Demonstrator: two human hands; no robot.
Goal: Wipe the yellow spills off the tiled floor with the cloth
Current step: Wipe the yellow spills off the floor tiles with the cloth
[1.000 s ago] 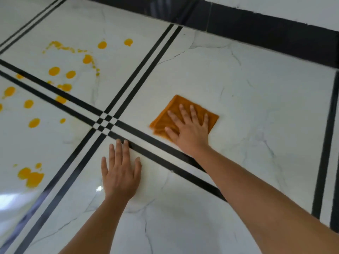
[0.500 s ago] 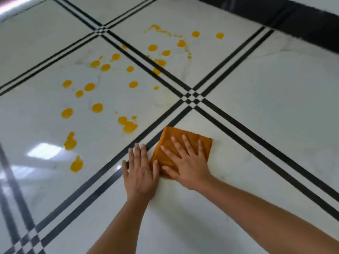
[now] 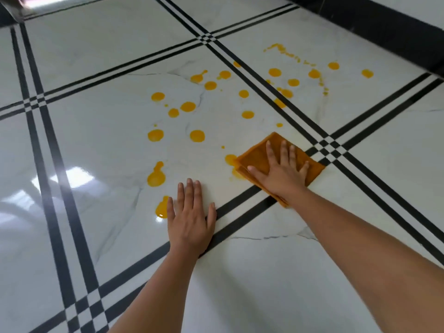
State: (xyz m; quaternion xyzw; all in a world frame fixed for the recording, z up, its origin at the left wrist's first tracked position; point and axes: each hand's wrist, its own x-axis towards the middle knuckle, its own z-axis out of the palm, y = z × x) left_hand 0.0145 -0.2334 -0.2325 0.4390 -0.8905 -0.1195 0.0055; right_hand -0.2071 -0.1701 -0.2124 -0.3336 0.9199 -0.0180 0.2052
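An orange cloth (image 3: 255, 158) lies flat on the white tiled floor (image 3: 103, 145), just left of a crossing of black lines. My right hand (image 3: 281, 175) presses on it, palm down, fingers spread. The cloth's left edge touches a yellow spill (image 3: 230, 159), with a faint smear below it. Several more yellow spills dot the tile beyond and to the left, such as one round drop (image 3: 197, 135) and a larger blob (image 3: 156, 177). My left hand (image 3: 189, 219) rests flat on the floor, holding nothing, with a spill (image 3: 162, 207) right beside its little finger.
Double black lines (image 3: 242, 203) cross the floor between the tiles. A black skirting band (image 3: 389, 27) runs along the wall at the back right. More yellow drops (image 3: 293, 82) lie on the far tile past the diagonal line. Bright glare (image 3: 72, 176) shows at left.
My right hand has slid the cloth left across the black lines onto the spill tile, reaching the nearest spill. My left hand has also shifted onto that tile. The view has swung left.
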